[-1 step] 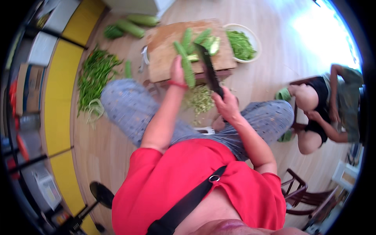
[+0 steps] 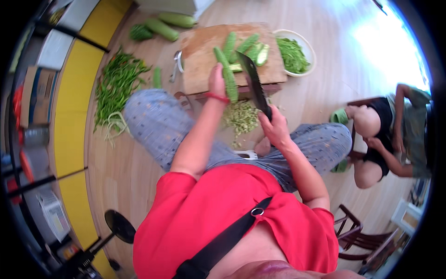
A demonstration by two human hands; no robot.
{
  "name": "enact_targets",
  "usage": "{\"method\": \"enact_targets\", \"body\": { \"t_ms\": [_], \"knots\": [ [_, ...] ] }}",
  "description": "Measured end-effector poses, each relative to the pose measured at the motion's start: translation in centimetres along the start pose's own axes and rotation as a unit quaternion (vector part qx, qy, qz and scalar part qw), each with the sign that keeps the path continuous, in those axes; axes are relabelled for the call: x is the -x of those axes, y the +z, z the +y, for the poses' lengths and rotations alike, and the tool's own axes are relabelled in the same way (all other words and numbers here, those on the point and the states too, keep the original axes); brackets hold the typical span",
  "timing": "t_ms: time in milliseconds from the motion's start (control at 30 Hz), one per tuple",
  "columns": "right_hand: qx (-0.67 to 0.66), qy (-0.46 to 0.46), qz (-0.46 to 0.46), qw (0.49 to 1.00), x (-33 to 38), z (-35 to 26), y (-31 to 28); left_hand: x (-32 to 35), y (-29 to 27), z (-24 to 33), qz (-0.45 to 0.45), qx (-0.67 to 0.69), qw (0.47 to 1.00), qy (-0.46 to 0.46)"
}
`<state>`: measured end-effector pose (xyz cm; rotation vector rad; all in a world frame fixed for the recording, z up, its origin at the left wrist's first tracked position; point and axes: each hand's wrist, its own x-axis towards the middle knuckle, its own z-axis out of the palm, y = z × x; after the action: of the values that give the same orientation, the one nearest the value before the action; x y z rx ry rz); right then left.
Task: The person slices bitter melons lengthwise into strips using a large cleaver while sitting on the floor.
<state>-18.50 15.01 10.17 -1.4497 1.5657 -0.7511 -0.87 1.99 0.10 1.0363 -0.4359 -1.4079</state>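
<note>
My left hand (image 2: pixel 216 83) is closed on a long, bumpy green piece of bitter melon (image 2: pixel 226 76), held upright over the near edge of a wooden chopping board (image 2: pixel 200 44). In my right hand (image 2: pixel 275 125) is the handle of a kitchen knife (image 2: pixel 253 81) with a dark blade. The blade points away from me, just right of the held piece and apart from it. More bitter melon pieces (image 2: pixel 251 43) lie on the board, some with the pale, hollowed inside facing up. Below the board's near edge, pale scooped-out pith and seeds (image 2: pixel 241 117) are heaped on the floor between my legs.
A white bowl (image 2: pixel 311 51) of sliced greens stands right of the board. Whole green gourds (image 2: pixel 162 29) and a pile of green peppers or beans (image 2: pixel 118 81) lie on the floor at left. Another person (image 2: pixel 390 125) sits at right. A wooden chair (image 2: pixel 367 237) stands lower right.
The whole scene sits slightly further right in the view. Both hands keep their grips, and the knife and the bitter melon piece stay in nearly the same places over the board.
</note>
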Motion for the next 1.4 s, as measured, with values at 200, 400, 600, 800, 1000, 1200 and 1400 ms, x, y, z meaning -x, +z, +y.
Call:
{"method": "enact_targets", "body": {
  "t_ms": [200,400,600,800,1000,1200,1400],
  "knots": [
    [0.137,-0.142,-0.004,0.98,3.5,0.0,0.4,-0.3,-0.8,0.4,0.058,-0.03,0.996,0.062],
    [0.2,-0.193,-0.026,0.96,4.3,0.2,0.4,-0.4,-0.5,1.4,0.098,-0.027,0.995,0.021],
    [0.21,-0.168,-0.045,0.962,3.8,-0.2,0.6,-0.1,-0.5,2.5,0.11,0.005,0.994,0.007],
    [0.208,-0.218,-0.042,0.952,3.8,0.1,1.0,0.3,-0.6,3.8,0.15,-0.044,0.987,0.019],
    [0.293,-0.215,-0.038,0.931,4.0,0.4,1.5,1.1,-0.6,4.6,0.15,-0.142,0.978,0.04],
    [0.275,-0.229,-0.013,0.934,3.8,0.0,2.4,0.6,-1.2,3.2,0.105,-0.127,0.985,0.042],
    [0.283,-0.229,-0.016,0.931,3.1,-0.4,3.2,0.9,-1.2,3.4,0.079,-0.087,0.993,-0.009]
  ]
}}
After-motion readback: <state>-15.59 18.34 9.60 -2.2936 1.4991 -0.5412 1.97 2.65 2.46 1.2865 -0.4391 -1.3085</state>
